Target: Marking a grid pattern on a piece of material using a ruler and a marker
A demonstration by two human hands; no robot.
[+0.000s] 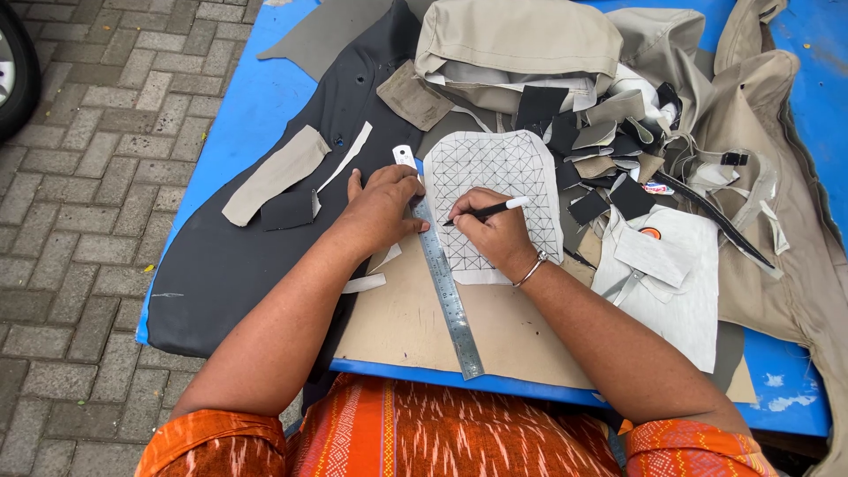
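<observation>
**Ruling a grid on a white fabric piece**

While the left hand (382,205) lies flat with fingers spread over the upper part of the steel ruler (440,265), the right hand (495,231) pinches a black pen with a white cap (486,212) just right of the ruler's edge, its tip touching the white fabric piece (503,177).

Head view: the ruler runs slantwise from beside the left fingertips down toward the near edge of the blue desk (256,97). The white fabric piece lies directly right of the ruler and is covered with a drawn grid of squares and diagonals. A tan cardboard sheet (415,318) lies under the ruler and under the fabric's lower part. Left of the ruler spreads a large dark grey sheet (230,265), with a beige strip (274,174) on top of it. Above the ruler sits folded beige cloth (517,40). Right of the ruler, beyond the fabric piece, lie small black and beige scraps (609,146) and a light grey panel (671,274). A silver bangle (530,269) circles the right wrist. Far left of the ruler, grey paving bricks (79,177) show beside the desk.
</observation>
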